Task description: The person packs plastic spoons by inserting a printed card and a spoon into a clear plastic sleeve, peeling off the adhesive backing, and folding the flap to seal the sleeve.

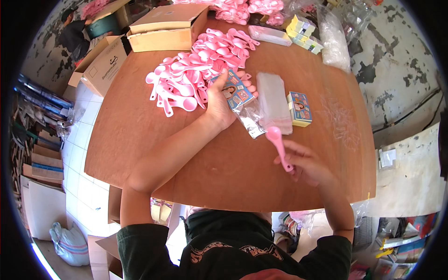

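In my left hand (221, 103) lies a clear plastic bag (250, 120) with a blue printed card (236, 91) at its top; the fingers are wrapped behind it. My right hand (305, 163) grips a pink plastic spoon (278, 148) by its handle, its bowl pointing toward the bag's lower end. A large heap of pink spoons (186, 77) spreads over the table just beyond my left hand. Between the hands and farther off lie a stack of clear plastic bags (273, 100) and a stack of blue printed cards (300, 108).
The brown table (224, 172) has a closed cardboard box (165, 30) at its far left edge. A plastic tray (269, 35), bundled cards (303, 33) and a roll of clear bags (334, 46) line the far side. Clear scraps (343, 121) lie at right. Another person (74, 37) sits far left.
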Motion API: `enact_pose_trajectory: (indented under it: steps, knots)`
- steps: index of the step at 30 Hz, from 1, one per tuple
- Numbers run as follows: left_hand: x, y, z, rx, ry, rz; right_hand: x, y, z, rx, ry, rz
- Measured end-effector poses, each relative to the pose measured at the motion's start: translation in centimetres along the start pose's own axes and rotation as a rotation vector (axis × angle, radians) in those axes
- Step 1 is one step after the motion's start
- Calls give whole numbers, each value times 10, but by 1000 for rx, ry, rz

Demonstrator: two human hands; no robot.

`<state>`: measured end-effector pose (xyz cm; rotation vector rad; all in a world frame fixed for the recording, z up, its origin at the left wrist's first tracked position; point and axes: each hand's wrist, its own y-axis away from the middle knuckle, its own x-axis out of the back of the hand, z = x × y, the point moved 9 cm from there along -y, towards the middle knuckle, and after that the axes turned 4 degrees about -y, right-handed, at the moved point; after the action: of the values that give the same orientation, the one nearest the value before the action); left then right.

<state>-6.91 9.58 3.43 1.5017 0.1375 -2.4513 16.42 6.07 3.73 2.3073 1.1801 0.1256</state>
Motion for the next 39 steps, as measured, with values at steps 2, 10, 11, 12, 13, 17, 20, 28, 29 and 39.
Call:
enact_pose_trajectory:
  steps: [2, 10, 11, 12, 13, 17, 20, 28, 29, 39]
  knots:
    - [3, 2, -7, 21, -21, 15, -10, 1, 5, -7, -5, -52]
    - [-3, 18, -30, 85, -115, -5, -20, -18, -6, 168, 6, -156]
    - [-5, 21, -33, 83, -116, -6, -18, -21, -6, 170, 7, -157]
    - [-6, 24, -36, 96, -150, -9, -16, -24, -7, 186, 10, -157]
    - [-8, 27, -40, 108, -183, -12, -16, -26, -8, 202, 13, -156]
    - [-11, 33, -49, 136, -214, -29, -17, -29, -18, 287, -163, -45]
    - [-2, 35, -58, 216, -246, -12, -19, -23, -40, 410, 36, 81]
    - [-10, 32, -61, 367, -354, 3, -2, 50, -163, 1138, 462, 599]
    - [-11, 32, -61, 369, -355, -5, 0, 55, -176, 1207, 483, 659]
    - [-97, 72, 11, -779, -1253, -306, -31, 15, -169, 893, 806, 480]
